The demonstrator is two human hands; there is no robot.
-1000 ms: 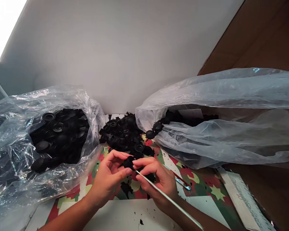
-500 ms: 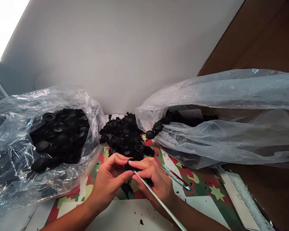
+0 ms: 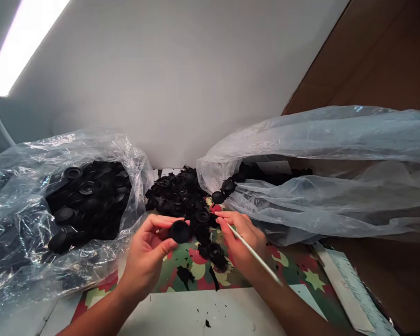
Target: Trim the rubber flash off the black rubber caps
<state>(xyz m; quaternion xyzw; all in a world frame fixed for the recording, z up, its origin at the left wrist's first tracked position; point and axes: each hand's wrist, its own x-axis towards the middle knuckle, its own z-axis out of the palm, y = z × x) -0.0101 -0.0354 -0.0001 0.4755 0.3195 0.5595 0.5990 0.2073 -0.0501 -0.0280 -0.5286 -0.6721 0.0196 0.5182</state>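
Observation:
Between the fingers and thumb of my left hand [image 3: 145, 254] is a round black rubber part [image 3: 179, 232], its dished face toward me. My right hand [image 3: 243, 240] is closed around a thin white stick [image 3: 254, 254] that slants down to the right; its fingertips also touch something black. Just beyond both hands lies a heap of black rubber parts [image 3: 177, 191]. Another ringed black part [image 3: 216, 254] rests on the patterned cover between my hands, with torn black scraps [image 3: 185, 276] near it.
On the left, a clear plastic bag [image 3: 17, 186] holds many black parts. A second plastic bag [image 3: 318, 135] lies open at the right, before a cardboard box [image 3: 388, 60]. A white sheet [image 3: 196, 310] with black crumbs lies in front; a lamp [image 3: 28, 42] glows upper left.
My hands have moved apart. The black part stays in my left hand, while my right hand has shifted right and up with the stick. The ringed part between them is now visible.

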